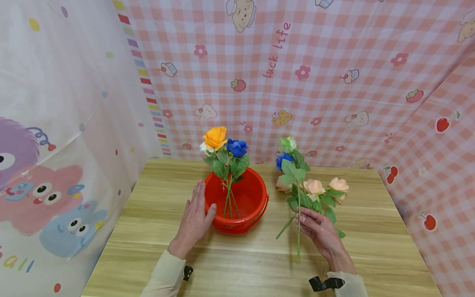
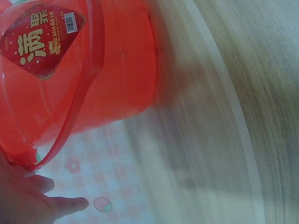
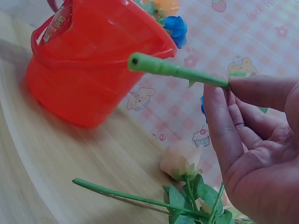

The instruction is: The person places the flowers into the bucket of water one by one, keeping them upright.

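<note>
A red bucket stands on the table with an orange rose, a blue rose and a white rose leaning in it. My left hand rests against the bucket's left side, fingers extended, thumb at the rim. On the right, my right hand pinches the green stem of an artificial rose between thumb and fingers. That stem runs up past leaves to a light green rose head. Another blue rose shows beside those leaves.
Peach roses with leafy stems lie on the table behind and beside the right hand. One loose stem points toward the bucket. A pink checked cloth hangs behind the wooden table.
</note>
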`<state>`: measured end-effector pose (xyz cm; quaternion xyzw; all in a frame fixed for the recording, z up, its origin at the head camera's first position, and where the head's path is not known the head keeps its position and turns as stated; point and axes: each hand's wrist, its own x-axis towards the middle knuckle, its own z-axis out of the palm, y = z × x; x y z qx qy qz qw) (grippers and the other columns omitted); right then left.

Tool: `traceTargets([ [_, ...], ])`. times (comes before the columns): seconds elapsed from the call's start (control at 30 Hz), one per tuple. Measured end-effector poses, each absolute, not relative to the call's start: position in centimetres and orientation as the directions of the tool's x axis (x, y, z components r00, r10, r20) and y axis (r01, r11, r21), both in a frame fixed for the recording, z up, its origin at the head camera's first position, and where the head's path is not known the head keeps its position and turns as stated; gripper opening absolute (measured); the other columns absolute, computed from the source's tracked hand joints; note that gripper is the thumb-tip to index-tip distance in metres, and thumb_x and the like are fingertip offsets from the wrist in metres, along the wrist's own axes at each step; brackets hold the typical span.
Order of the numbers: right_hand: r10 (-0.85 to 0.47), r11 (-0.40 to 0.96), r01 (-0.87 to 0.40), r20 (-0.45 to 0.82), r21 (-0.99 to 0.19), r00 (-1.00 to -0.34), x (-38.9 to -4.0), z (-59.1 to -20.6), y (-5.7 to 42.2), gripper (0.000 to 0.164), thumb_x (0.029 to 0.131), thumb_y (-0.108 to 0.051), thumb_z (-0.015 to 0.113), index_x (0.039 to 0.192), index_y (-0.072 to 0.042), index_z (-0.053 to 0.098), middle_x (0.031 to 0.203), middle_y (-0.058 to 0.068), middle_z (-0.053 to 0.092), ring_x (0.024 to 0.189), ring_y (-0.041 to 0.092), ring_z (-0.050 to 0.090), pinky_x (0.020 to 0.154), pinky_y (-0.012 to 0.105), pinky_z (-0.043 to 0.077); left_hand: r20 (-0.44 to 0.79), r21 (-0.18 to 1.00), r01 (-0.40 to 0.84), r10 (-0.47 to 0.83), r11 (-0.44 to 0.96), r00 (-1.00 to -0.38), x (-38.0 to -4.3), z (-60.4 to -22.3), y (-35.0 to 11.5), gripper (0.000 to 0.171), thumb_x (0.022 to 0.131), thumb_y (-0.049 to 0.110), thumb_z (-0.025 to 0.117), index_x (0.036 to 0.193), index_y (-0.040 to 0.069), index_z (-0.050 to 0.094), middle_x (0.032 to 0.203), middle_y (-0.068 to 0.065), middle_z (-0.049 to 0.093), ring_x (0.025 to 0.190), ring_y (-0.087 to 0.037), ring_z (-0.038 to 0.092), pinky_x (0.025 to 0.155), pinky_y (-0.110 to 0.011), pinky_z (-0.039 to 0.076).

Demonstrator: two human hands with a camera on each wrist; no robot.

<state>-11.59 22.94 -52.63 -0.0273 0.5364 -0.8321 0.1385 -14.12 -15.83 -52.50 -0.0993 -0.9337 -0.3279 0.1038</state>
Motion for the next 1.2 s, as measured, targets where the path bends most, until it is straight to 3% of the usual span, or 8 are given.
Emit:
traceTargets([
  [0.2, -0.305, -0.466, 0.174, -0.027, -0.868, -0.952, -11.5, -52.5, 23.0, 0.036, 0.105, 0.006, 0.049, 0.123, -0.013, 0.074, 0.108, 0.002, 0.076, 0.099, 0.011, 0.074, 0.088, 0.025, 0.058, 0.254, 0.591, 0.251, 0.118, 0.766, -0.960, -14.2, -52.5, -15.9, 0.075, 0.104, 0.028, 0.051, 0.163, -0.003, 0.016, 0.173, -0.015, 0.011, 0.156, -0.039, 0.017, 0.114, -0.074, 0.026],
  [0.43, -0.317, -0.534, 0.129, 0.056, -0.836, -0.947, -11.6, -52.5, 23.1, 0.039, 0.104, 0.011, 0.043, 0.126, -0.006, 0.071, 0.106, 0.005, 0.076, 0.098, 0.013, 0.073, 0.088, 0.026, 0.059, 0.252, 0.592, 0.253, 0.122, 0.766, -0.960, -14.2, -52.5, -15.9, 0.076, 0.105, 0.030, 0.049, 0.164, -0.003, 0.016, 0.173, -0.014, 0.010, 0.156, -0.039, 0.017, 0.114, -0.074, 0.026],
  [0.67, -0.284, -0.534, 0.106, 0.060, -0.839, -0.957, -11.7, -52.4, 23.0, 0.038, 0.104, 0.012, 0.044, 0.124, -0.006, 0.071, 0.106, 0.005, 0.075, 0.098, 0.014, 0.074, 0.088, 0.027, 0.059, 0.251, 0.590, 0.251, 0.121, 0.767, -0.960, -14.2, -52.5, -16.0, 0.076, 0.105, 0.031, 0.049, 0.164, -0.003, 0.016, 0.173, -0.014, 0.010, 0.156, -0.040, 0.018, 0.113, -0.074, 0.026],
  [1.0, -0.150, -0.386, 0.110, -0.056, -0.916, -0.987, -11.8, -51.2, 22.0, 0.025, 0.101, 0.007, 0.056, 0.114, -0.011, 0.068, 0.109, 0.001, 0.072, 0.098, 0.011, 0.071, 0.085, 0.025, 0.059, 0.259, 0.576, 0.255, 0.122, 0.777, -0.958, -14.3, -52.6, -15.9, 0.075, 0.105, 0.027, 0.052, 0.163, -0.005, 0.018, 0.172, -0.017, 0.013, 0.154, -0.045, 0.022, 0.112, -0.075, 0.028],
  [1.2, -0.077, -0.293, 0.081, -0.061, -0.953, -0.995, -12.2, -50.2, 21.1, 0.020, 0.100, 0.003, 0.063, 0.115, -0.008, 0.068, 0.110, 0.002, 0.070, 0.100, 0.015, 0.071, 0.089, 0.029, 0.059, 0.255, 0.581, 0.254, 0.124, 0.773, -0.959, -14.3, -52.6, -15.9, 0.075, 0.105, 0.029, 0.050, 0.163, -0.004, 0.017, 0.173, -0.016, 0.012, 0.155, -0.042, 0.020, 0.112, -0.075, 0.027],
])
